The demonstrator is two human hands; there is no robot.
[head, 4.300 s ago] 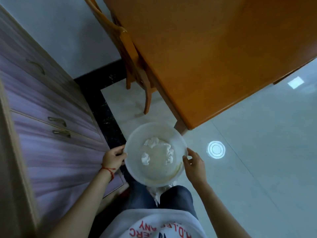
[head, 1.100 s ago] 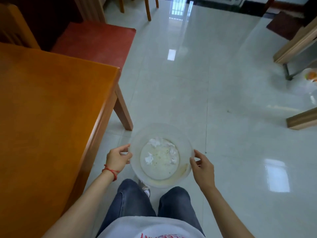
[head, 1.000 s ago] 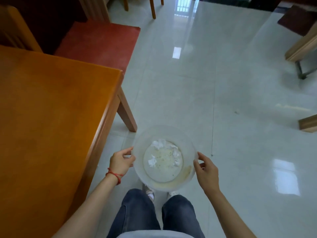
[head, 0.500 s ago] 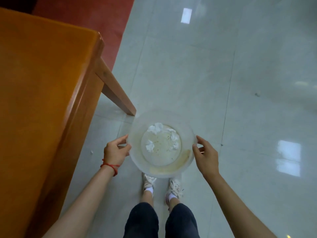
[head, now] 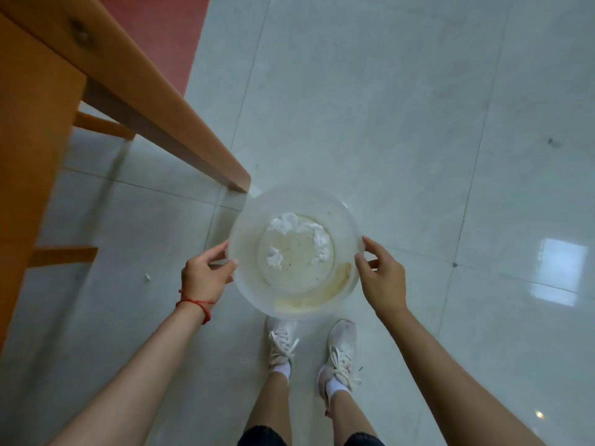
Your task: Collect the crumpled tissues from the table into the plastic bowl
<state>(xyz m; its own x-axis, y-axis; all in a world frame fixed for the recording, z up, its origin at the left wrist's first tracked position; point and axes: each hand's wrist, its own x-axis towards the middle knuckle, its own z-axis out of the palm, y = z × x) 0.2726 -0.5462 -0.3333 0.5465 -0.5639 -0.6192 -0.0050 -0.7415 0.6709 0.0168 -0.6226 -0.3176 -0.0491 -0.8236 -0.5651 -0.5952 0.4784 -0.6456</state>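
Table leg [head: 167,123] just beside held bowl [head: 244,284]

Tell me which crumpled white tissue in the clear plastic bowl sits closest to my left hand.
The small lone crumpled white tissue at the clear plastic bowl's left; the others bunch along the far and right sides, farther from the left hand.

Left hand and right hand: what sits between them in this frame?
In the head view, the plastic bowl spans the gap, the left hand and right hand gripping opposite sides of its rim. Crumpled tissues lie inside.
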